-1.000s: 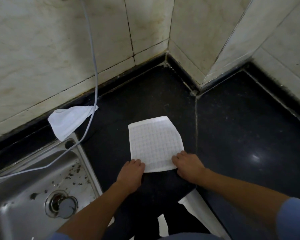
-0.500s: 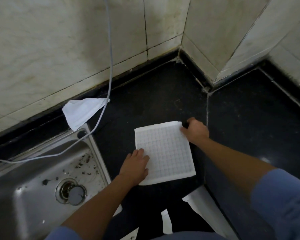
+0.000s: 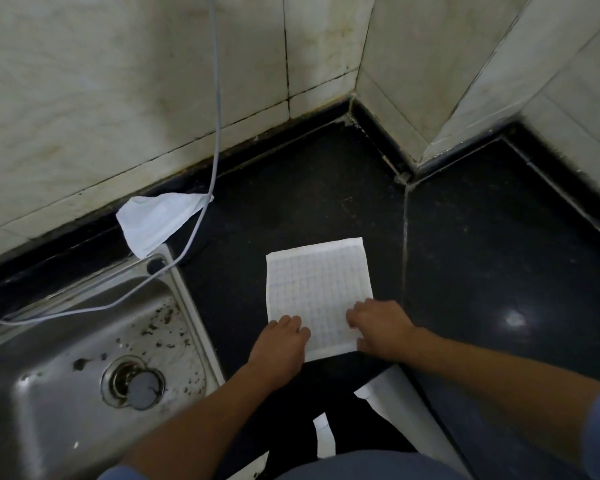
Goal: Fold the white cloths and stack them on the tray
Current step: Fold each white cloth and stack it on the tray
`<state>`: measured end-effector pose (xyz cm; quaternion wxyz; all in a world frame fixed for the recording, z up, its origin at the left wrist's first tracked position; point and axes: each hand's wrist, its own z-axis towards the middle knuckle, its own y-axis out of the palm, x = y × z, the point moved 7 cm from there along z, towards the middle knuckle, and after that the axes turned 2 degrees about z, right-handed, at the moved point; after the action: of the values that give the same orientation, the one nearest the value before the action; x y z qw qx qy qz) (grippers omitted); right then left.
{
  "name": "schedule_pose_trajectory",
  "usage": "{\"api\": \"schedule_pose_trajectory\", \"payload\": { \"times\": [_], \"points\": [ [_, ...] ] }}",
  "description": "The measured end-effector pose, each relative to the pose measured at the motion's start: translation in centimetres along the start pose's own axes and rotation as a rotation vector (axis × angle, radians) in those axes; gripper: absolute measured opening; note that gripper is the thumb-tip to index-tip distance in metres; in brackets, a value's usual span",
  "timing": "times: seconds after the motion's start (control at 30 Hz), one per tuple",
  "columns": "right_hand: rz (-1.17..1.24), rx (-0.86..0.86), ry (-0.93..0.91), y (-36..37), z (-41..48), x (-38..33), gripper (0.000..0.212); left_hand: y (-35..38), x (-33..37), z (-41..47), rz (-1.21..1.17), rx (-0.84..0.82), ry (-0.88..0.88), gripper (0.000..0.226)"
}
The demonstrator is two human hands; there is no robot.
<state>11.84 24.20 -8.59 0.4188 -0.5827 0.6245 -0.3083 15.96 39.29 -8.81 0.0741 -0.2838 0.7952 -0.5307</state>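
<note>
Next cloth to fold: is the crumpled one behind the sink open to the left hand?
Probably yes: bare counter lies between the left hand and the crumpled cloth; only the cable crosses its tip.

A white checked cloth [image 3: 317, 289] lies flat on the black counter [image 3: 291, 188]. The left hand [image 3: 279, 344] rests on one near corner. The right hand [image 3: 381, 329] covers the other. A crumpled white cloth [image 3: 160, 220] sits by the sink [image 3: 66, 368].
</note>
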Motion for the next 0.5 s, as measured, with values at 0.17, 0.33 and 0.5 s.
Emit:
{"api": "schedule_pose_trajectory", "payload": {
  "times": [0.17,0.33,0.5],
  "points": [
    [-0.074,-0.013,0.071,4.1,-2.1,-0.5,0.045,2.2,0.5,-0.2,0.009,-0.033,-0.005,0.043],
    [0.034,0.203,0.054,1.8,-3.1,0.8,0.012,2.3,0.3,-0.2,0.047,0.009,-0.051,0.033],
    [0.223,0.032,0.092,1.7,-3.4,2.3,0.010,2.7,-1.7,-0.9,-0.151,-0.046,-0.077,0.019]
  ]
}}
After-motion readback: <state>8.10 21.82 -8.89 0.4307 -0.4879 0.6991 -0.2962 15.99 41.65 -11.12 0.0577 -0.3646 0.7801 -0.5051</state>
